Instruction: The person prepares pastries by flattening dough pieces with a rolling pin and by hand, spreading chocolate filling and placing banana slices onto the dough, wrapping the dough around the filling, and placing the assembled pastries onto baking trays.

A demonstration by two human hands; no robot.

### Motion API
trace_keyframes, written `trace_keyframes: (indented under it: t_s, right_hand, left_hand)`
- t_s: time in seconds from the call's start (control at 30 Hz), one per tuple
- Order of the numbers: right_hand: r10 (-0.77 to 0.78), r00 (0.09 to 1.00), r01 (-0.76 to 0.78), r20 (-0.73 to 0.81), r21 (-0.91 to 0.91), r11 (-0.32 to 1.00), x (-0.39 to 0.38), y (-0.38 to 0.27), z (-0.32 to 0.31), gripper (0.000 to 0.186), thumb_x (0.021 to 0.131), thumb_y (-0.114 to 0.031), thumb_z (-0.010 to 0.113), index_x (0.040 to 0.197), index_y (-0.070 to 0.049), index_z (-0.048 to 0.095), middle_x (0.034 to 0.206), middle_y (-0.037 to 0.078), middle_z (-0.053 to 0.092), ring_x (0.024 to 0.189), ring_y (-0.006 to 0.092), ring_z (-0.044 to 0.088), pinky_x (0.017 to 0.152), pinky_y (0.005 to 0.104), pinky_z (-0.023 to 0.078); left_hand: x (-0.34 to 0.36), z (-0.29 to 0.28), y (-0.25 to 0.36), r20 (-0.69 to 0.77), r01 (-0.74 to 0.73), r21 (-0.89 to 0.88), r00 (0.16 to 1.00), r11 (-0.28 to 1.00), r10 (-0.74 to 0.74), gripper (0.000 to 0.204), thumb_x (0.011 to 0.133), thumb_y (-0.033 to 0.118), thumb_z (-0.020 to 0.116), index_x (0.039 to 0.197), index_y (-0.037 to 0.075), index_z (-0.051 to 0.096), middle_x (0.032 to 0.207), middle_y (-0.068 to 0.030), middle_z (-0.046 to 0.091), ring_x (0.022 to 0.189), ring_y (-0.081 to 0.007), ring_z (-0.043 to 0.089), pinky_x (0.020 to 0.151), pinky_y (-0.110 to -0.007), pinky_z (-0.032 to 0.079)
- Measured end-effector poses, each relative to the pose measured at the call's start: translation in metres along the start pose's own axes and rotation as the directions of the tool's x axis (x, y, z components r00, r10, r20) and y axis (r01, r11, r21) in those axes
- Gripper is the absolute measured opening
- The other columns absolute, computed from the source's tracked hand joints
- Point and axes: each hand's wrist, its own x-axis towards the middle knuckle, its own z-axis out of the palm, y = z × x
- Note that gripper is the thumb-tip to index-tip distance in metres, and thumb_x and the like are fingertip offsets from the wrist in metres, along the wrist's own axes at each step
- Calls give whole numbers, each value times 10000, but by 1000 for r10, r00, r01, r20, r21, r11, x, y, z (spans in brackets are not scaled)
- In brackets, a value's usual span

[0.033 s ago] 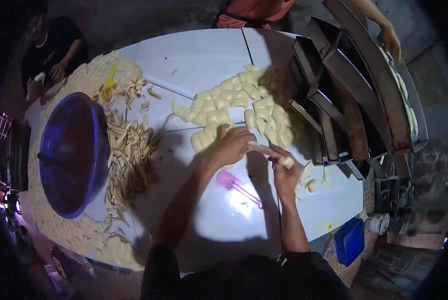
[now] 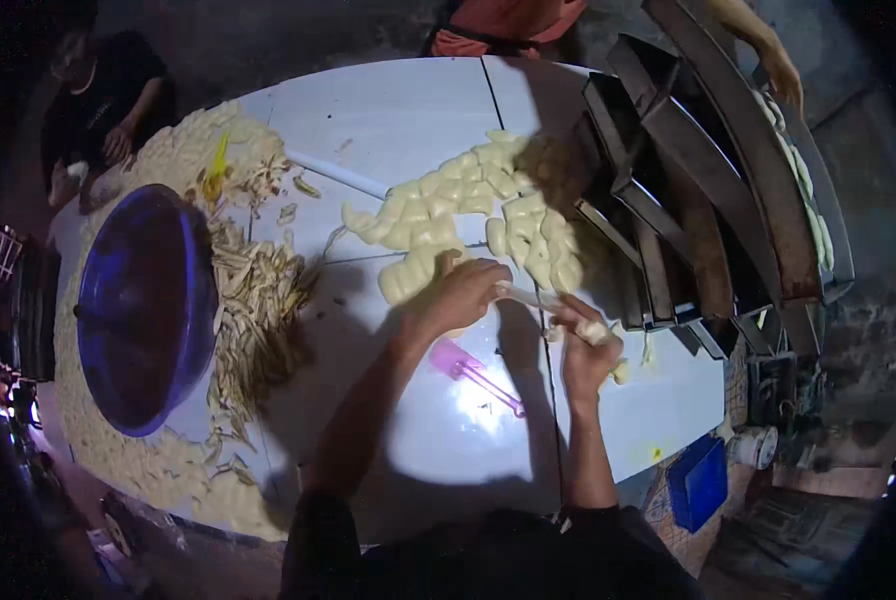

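Note:
A thin pale strip of dough (image 2: pixel 530 297) stretches between my two hands above the table. My left hand (image 2: pixel 471 296) grips its left end, fingers closed. My right hand (image 2: pixel 586 362) is closed round the other end, where a pale lump (image 2: pixel 594 333) shows over the fingers; what lies inside it is hidden. Just beyond my left hand lie several soft cream dough pieces (image 2: pixel 430 215), spread in a patch. A second cluster of dough pieces (image 2: pixel 538 245) sits to their right. Below my hands a pink translucent tool with a thin handle (image 2: pixel 450 358) rests on the tabletop.
A large purple basin (image 2: pixel 203 330) stands at left, beside a heap of yellow-brown strips (image 2: pixel 253 310). Pale pieces (image 2: pixel 168 475) line the left rim. Stacked dark metal trays (image 2: pixel 708 170) lean at right, near another person's hand (image 2: pixel 783 85). A white rod (image 2: pixel 338 175) lies behind.
My right hand has shifted slightly to the right and nearer to me, and the dough strip spans a wider gap. My left hand has hardly moved.

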Motion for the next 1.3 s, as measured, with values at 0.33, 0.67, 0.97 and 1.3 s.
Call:
trace_keyframes:
  t_s: [0.33, 0.67, 0.97, 1.3]
  right_hand:
    - [215, 881, 100, 421, -610, 786, -49, 1, -54, 839, 750, -262, 845, 1403, 111, 473, 1209, 308, 609, 1252, 445, 499, 1063, 470, 396]
    - [259, 927, -256, 273, -47, 966, 25, 34, 90, 472, 799, -30, 725, 1257, 49, 641, 1016, 111, 723, 907, 173, 662, 810, 324, 535]
    - [104, 988, -85, -116, 158, 984, 18, -43, -9, 304, 891, -37, 704, 1173, 64, 650, 940, 120, 711, 881, 175, 660, 830, 306, 523]
    - [306, 866, 113, 395, -752, 650, -109, -15, -132, 490, 635, -279, 883, 996, 15, 728, 1184, 163, 538, 1112, 308, 552, 951, 419, 468]
  left_hand:
    - [15, 12, -11, -436, -132, -62, 895, 989, 92, 214, 931, 205, 648, 1105, 84, 669, 1055, -113, 662, 1051, -292, 596, 952, -453, 304]
    - [-13, -14, -3, -333, -177, -121, 934, 977, 128, 540, 771, 206, 784, 1291, 164, 644, 1403, -140, 473, 1348, -336, 412, 1148, -500, 274]
    - [-4, 2, -42, -104, 42, 38, 994, 998, -38, 183, 920, 129, 645, 1093, 127, 705, 1178, -64, 632, 1240, -194, 530, 1044, -461, 231]
    - [-26, 20, -66, -565, -145, -76, 822, 987, 77, 402, 867, -34, 548, 1251, 70, 601, 1346, -106, 603, 1364, -310, 470, 1098, -509, 299]
